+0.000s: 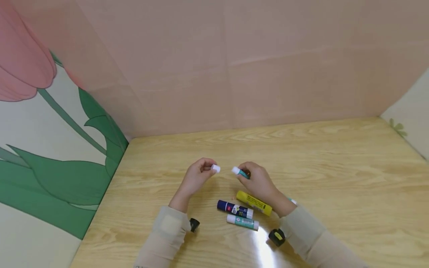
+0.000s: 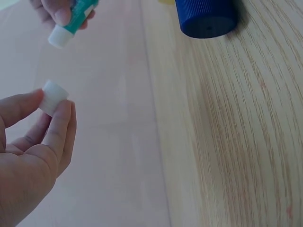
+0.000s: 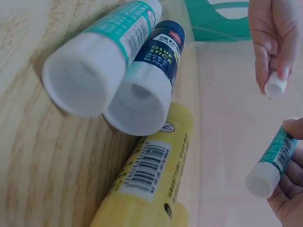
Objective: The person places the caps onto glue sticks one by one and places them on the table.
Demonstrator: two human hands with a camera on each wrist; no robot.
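My left hand (image 1: 197, 175) pinches a small white cap (image 1: 216, 168) (image 2: 53, 97) (image 3: 275, 85) between thumb and fingers. My right hand (image 1: 258, 180) grips a teal glue stick (image 1: 240, 172) (image 2: 73, 19) (image 3: 271, 165) with its white end pointing at the cap; a short gap separates them. Both are held above the wooden table (image 1: 335, 178). Just below the hands lie three glue sticks side by side: a yellow one (image 1: 254, 203) (image 3: 151, 179), a dark blue one (image 1: 234, 209) (image 3: 147, 90) and a teal and white one (image 1: 242, 222) (image 3: 102, 56).
A pink wall panel (image 1: 234, 67) closes the back of the table, and a panel painted with a tulip (image 1: 50, 130) stands at the left. Black wrist cameras (image 1: 194, 224) (image 1: 276, 237) sit on both beige sleeves.
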